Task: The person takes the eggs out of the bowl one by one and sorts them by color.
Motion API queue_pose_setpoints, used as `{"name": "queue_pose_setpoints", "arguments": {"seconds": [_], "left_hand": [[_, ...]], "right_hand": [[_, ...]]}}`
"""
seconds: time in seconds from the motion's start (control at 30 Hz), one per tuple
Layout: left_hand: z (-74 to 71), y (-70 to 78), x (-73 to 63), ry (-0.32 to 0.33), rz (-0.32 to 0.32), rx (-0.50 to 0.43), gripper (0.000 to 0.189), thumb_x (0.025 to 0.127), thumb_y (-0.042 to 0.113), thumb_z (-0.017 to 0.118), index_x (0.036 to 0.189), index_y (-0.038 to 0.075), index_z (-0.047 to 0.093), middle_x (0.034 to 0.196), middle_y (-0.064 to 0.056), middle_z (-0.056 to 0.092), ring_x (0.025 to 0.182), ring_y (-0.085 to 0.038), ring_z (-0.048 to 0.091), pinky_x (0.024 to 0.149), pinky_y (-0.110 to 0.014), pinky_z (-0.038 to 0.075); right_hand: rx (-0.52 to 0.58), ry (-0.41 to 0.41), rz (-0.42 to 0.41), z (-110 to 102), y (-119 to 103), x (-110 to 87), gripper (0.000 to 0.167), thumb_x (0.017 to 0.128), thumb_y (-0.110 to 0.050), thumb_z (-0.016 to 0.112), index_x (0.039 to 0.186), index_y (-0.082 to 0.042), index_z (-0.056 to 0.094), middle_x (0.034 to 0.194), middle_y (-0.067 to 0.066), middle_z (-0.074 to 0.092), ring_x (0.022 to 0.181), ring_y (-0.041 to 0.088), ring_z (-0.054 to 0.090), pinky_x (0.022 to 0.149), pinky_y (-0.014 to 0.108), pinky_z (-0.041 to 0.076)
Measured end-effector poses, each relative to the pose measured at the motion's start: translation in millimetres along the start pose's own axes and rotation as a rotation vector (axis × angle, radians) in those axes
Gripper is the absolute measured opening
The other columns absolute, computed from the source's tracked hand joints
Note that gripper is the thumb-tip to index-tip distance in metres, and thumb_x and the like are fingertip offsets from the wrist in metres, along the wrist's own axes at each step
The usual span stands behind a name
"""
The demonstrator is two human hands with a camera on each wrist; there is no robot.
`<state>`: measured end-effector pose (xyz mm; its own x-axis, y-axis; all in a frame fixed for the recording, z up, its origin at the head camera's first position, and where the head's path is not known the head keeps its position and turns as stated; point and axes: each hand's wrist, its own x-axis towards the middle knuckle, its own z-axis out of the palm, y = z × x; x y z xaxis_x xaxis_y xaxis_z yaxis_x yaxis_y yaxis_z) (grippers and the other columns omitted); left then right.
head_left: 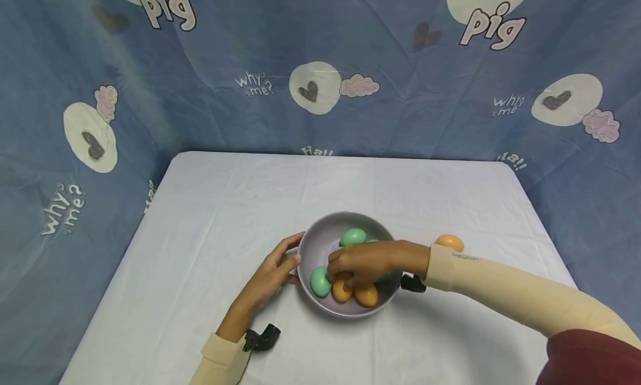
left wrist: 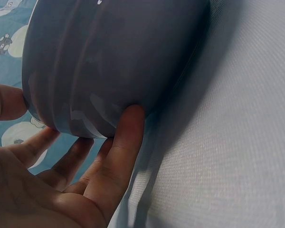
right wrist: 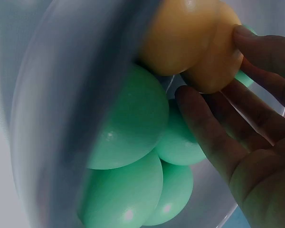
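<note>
A grey-mauve bowl [head_left: 320, 229] stands on the white-covered table, with several green eggs [head_left: 353, 236] and orange eggs in it. My left hand [head_left: 272, 271] rests against the bowl's outer left side, thumb near the rim, and in the left wrist view its fairly straight fingers touch the outer wall [left wrist: 123, 52]. Reaching into the bowl, my right hand [head_left: 363, 261] pinches an orange egg [right wrist: 223, 57] between thumb and fingers. Another orange egg [right wrist: 180, 33] sits right beside it, and green eggs [right wrist: 128, 118] lie close by. My right hand hides part of the contents in the head view.
One more orange egg [head_left: 450, 242] lies on the table, right of the bowl and just beyond my right forearm. The white tablecloth [head_left: 240, 190] spreads around the bowl. A blue printed curtain [head_left: 225, 118] hangs behind the table and along its sides.
</note>
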<state>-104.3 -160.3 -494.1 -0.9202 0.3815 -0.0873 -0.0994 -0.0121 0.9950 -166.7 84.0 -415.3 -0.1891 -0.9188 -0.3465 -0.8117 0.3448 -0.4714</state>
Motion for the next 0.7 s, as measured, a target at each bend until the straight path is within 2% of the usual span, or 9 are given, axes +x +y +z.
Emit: {"name": "queue_pose_setpoints", "arguments": {"seconds": [0.3, 0.5, 0.7], "left_hand": [[-0.1, -1.0, -1.9, -0.007, 0.012, -0.006, 0.052, 0.106, 0.017, 0.048, 0.155, 0.014, 0.032, 0.162, -0.013, 0.030, 0.131, -0.044, 0.048, 0.080, -0.038, 0.061], [0.4, -1.2, -1.4, -0.012, 0.007, 0.002, 0.053, 0.105, 0.019, 0.048, 0.155, 0.015, 0.032, 0.162, -0.014, 0.030, 0.127, -0.044, 0.051, 0.078, -0.037, 0.061], [1.2, 0.0, -0.6, -0.013, 0.010, -0.002, 0.052, 0.106, 0.018, 0.048, 0.155, 0.014, 0.032, 0.162, -0.013, 0.030, 0.129, -0.044, 0.050, 0.079, -0.036, 0.061]], "right_hand": [[-0.007, -0.048, -0.009, 2.3, -4.1, 5.5, 0.026, 0.087, -0.018, 0.078, 0.112, -0.018, 0.073, 0.105, -0.007, 0.067, 0.100, 0.005, 0.058, 0.097, 0.019, 0.046], [0.008, -0.062, 0.011, 3.7, -6.3, 5.4, 0.025, 0.087, -0.019, 0.078, 0.112, -0.017, 0.074, 0.107, -0.007, 0.068, 0.104, 0.005, 0.060, 0.099, 0.019, 0.046], [-0.015, -0.071, -0.006, 2.7, -7.0, 6.3, 0.023, 0.087, -0.020, 0.078, 0.109, -0.019, 0.074, 0.105, -0.008, 0.067, 0.101, 0.003, 0.058, 0.098, 0.018, 0.046]]}}
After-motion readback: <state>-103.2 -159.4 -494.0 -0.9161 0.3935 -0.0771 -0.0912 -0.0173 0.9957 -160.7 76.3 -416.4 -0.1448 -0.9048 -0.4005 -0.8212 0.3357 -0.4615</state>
